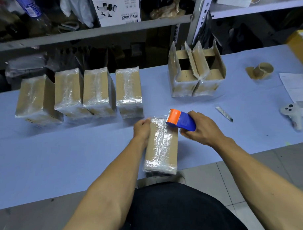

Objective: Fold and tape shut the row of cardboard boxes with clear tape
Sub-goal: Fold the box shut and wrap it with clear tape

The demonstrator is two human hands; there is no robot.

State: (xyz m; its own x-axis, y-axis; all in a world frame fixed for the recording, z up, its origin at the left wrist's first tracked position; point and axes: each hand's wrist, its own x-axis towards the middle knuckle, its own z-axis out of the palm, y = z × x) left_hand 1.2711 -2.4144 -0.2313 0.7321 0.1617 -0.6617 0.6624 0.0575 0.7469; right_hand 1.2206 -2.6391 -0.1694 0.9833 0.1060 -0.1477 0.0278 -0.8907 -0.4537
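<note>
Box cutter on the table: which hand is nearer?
Right. The right hand, gripping the tape dispenser, sits just left of the box cutter. The left hand holds the box, farther away.

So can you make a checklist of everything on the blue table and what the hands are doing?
Surface: blue table, bare in front.
Job's things: four taped boxes in a row; two open boxes behind; one taped box at the edge.
Clutter: empty tape core, knife, papers, white handheld tool.
Hands: left hand steadies the box; right hand grips the tape dispenser.
Cables: nothing seen.
Surroundings: cluttered metal shelves behind.
</note>
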